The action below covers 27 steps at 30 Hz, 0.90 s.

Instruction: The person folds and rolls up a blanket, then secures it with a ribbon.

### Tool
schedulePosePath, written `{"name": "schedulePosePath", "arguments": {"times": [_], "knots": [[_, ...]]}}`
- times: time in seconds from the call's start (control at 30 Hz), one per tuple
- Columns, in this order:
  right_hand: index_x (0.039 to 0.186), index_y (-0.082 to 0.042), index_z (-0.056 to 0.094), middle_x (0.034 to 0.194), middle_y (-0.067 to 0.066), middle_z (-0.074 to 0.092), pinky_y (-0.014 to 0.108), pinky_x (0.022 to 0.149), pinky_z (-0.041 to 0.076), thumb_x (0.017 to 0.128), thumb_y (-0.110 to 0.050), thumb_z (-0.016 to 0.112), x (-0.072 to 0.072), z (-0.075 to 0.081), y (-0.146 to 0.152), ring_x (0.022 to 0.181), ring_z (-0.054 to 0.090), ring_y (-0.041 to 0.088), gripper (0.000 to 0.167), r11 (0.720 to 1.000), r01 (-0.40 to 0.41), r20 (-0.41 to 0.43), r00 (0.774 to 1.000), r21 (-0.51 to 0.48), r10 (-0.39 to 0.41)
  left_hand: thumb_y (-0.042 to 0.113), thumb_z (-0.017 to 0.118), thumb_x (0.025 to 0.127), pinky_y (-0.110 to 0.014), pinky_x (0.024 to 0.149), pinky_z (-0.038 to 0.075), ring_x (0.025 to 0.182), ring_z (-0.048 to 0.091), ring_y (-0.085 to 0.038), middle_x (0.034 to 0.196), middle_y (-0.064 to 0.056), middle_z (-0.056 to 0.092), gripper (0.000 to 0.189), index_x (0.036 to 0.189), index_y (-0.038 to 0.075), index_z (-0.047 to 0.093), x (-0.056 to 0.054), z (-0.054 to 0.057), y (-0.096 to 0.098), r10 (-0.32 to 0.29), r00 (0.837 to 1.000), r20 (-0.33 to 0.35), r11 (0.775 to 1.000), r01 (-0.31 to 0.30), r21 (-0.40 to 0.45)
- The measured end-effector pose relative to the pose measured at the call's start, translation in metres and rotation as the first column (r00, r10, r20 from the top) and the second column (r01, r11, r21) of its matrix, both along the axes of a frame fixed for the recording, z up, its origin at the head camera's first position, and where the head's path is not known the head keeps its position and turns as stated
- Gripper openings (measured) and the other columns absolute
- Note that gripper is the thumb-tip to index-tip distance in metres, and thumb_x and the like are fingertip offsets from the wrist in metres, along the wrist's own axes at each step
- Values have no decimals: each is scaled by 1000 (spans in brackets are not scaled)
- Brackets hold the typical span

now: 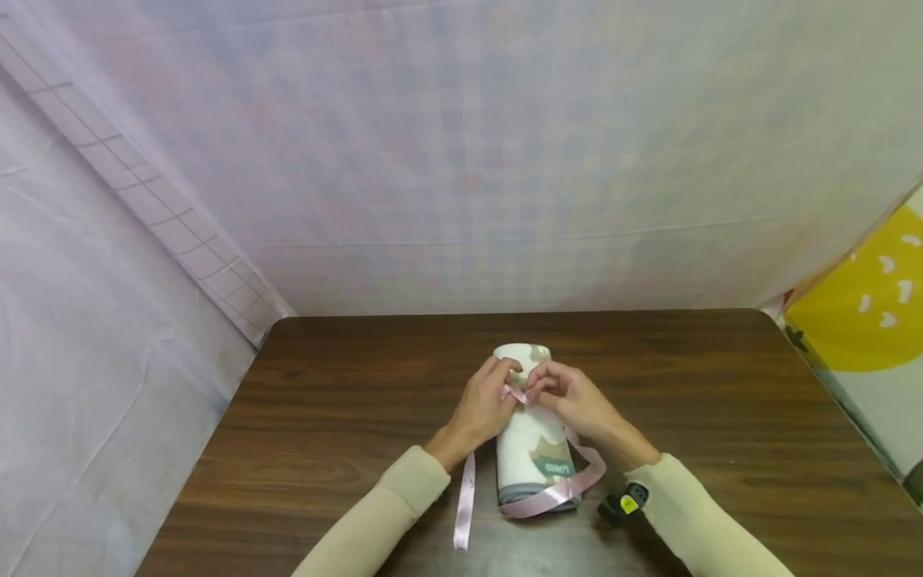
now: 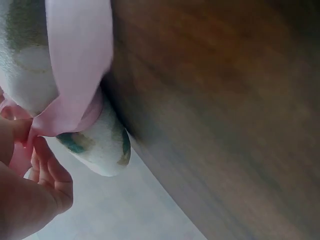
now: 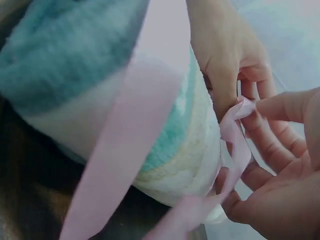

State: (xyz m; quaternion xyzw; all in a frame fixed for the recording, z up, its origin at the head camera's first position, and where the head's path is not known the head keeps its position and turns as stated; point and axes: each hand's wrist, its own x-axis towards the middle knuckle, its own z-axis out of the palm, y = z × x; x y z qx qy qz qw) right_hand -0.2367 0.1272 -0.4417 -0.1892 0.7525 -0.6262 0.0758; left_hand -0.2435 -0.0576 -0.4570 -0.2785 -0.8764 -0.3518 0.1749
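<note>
A rolled towel (image 1: pixel 530 449), white with tan and green patches, lies lengthwise on the table. Pink satin ribbon (image 1: pixel 467 501) goes around its middle, with one tail hanging left and a longer length looping past the near end at the right. Over the towel, my left hand (image 1: pixel 485 407) pinches the ribbon between thumb and fingers, as the left wrist view also shows. My right hand (image 1: pixel 577 401) is close beside it; in the right wrist view its thumb and fingertips pinch a twisted piece of ribbon (image 3: pixel 237 135). Whether a knot lies under the fingers is hidden.
The dark wooden table (image 1: pixel 324 417) reaches back to a pale checked curtain (image 1: pixel 469 160). White sheeting (image 1: pixel 94 361) hangs at the left. At the right is a yellow-patterned cloth (image 1: pixel 865 312). A black device with a yellow label (image 1: pixel 629 503) sits at my right cuff.
</note>
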Motion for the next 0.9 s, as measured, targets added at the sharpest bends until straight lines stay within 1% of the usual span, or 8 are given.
{"name": "schedulePosePath", "arguments": {"times": [0.13,0.27,0.37,0.43,0.53,0.67,0.77,0.9], "knots": [[99,9,57,85,19,68,25,70,56,85,12,60,-1,-3,-1,76,67,15,15,1000,23,20,1000,-20,-22,-7,69,77,-29,71,53,78,60,-18,94,-7,60,35,109,5,62,0,1,-1,11,1000,25,1000,-10,-12],[100,10,55,89,21,64,28,68,58,82,16,57,-4,-7,-3,72,68,15,20,998,51,37,998,-28,-50,-1,71,82,-27,68,52,75,60,-17,98,-9,64,30,109,5,63,-1,1,-2,6,1000,25,1000,-5,-26],[102,8,55,95,22,62,27,66,58,80,18,56,-5,-9,-4,70,68,14,24,997,73,22,997,-3,-73,1,71,83,-27,66,51,72,59,-17,98,-9,65,29,110,6,63,-1,0,-3,5,1000,26,999,-4,-41],[102,5,56,98,22,62,26,62,56,80,16,58,-4,-9,-5,67,67,13,25,996,88,15,996,25,-88,2,72,82,-26,66,51,73,59,-16,98,-9,66,30,110,7,64,-1,0,-3,12,1000,28,999,-11,-51],[103,2,59,98,21,65,26,58,55,80,14,62,-3,-7,-7,65,67,14,27,993,101,13,995,65,-102,2,73,81,-28,67,52,74,61,-18,97,-8,66,31,110,8,65,0,-1,-3,21,1000,21,998,-19,-58],[103,2,63,94,17,70,27,63,56,81,11,67,-3,-5,-6,74,70,17,25,989,91,-17,996,113,-90,5,77,79,-28,69,54,78,65,-18,96,-7,67,31,107,8,65,-1,0,-5,25,1000,6,999,-24,-45],[102,2,66,94,15,72,25,69,57,81,9,70,-5,-7,-4,82,70,18,23,988,74,-45,997,135,-69,7,79,78,-25,69,53,76,65,-16,91,-5,67,31,106,8,65,-2,0,-8,24,1000,20,999,-24,-26],[102,2,68,92,14,74,22,71,55,82,6,73,-7,-8,0,85,71,19,21,990,46,-47,998,131,-41,10,80,79,-22,67,50,73,61,-13,86,-3,64,32,107,8,65,-2,3,-11,9,998,61,1000,-8,-13]]}}
